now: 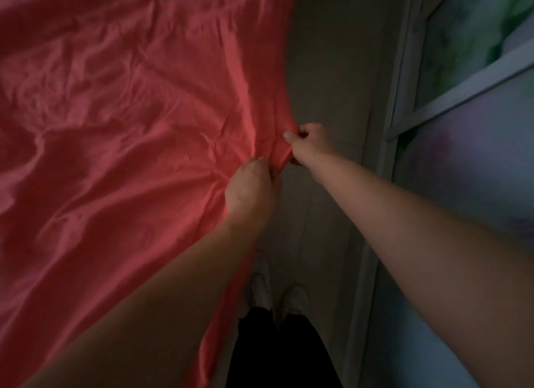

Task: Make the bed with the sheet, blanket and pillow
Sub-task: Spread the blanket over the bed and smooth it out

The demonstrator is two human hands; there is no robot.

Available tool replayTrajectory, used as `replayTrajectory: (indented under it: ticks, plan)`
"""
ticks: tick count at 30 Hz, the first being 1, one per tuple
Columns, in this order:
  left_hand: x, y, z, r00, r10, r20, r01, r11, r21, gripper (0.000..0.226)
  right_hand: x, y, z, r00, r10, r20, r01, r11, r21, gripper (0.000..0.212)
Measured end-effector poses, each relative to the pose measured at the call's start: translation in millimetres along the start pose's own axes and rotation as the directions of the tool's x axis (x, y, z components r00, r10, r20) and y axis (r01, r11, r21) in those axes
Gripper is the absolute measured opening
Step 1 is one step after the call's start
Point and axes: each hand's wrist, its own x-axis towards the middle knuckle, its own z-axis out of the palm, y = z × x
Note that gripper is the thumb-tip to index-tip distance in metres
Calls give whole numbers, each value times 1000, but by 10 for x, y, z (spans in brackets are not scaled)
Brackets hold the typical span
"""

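The red sheet, spread over the bed, is pinched at its side edge by the left hand and the right hand — held taut, presumably to draw creases out.

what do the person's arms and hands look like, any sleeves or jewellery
No sleeves show: the left forearm and right forearm are bare to the frame edge. The left hand and right hand wear no gloves. No watch, bracelet or ring shows, though the light is dim.
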Motion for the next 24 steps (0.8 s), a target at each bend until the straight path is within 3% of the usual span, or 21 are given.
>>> replayTrajectory:
  ticks: [4,7,9,11,15,19,24]
  plan:
    - [-402,-346,-103,998,30,-52,-34,997,-74,16,-201,149,201,990,89,107,-98,992,82,29]
    - [-771,-663,-254,997,14,-72,-18,998,-66,19,-395,313,417,981,117,158,-133,987,95,90]
    - [-968,-856,-300,997,-28,-66,24,998,-59,15,-473,475,596,977,123,175,-143,983,112,102]
    - [-1156,-1014,-280,997,-67,-29,66,997,-34,14,-763,504,716,974,135,183,-162,977,139,92]
    - [-1591,-1223,-134,998,-39,58,41,999,-24,15,-1275,758,946,970,152,188,-182,971,155,35]
    - [-2025,-1331,28,994,-42,105,44,999,-20,16,-1675,1202,1097,961,212,177,-240,957,160,35]
    - [-2437,-1432,210,989,-27,144,9,992,127,27,-2096,1595,1210,920,226,321,-306,924,228,21]
